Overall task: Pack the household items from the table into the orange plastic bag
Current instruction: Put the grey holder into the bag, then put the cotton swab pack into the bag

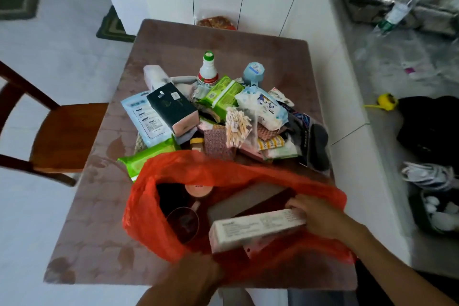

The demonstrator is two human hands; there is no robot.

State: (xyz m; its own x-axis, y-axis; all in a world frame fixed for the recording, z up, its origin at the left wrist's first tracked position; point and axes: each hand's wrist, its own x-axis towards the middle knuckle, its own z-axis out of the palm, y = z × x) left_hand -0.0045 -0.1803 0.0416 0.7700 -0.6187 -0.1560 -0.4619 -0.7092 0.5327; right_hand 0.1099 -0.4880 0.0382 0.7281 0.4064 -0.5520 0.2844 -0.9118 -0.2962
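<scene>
We hold the orange bag (pixel 223 176) open on the worktop (pixel 94 218). Our left hand (pixel 196 273) has its fingers closed on the bag's near rim. Our right hand (pixel 315 216) has its fingers wrapped round one end of a long white box (pixel 255 228), which lies across the bag's mouth. Just beyond the bag is the pile of household items (pixel 223 112).

The bag (pixel 231 176) sat on the worktop's (pixel 99 218) near edge, the pile (pixel 223 112) behind it, a chair (pixel 62 136) left.
</scene>
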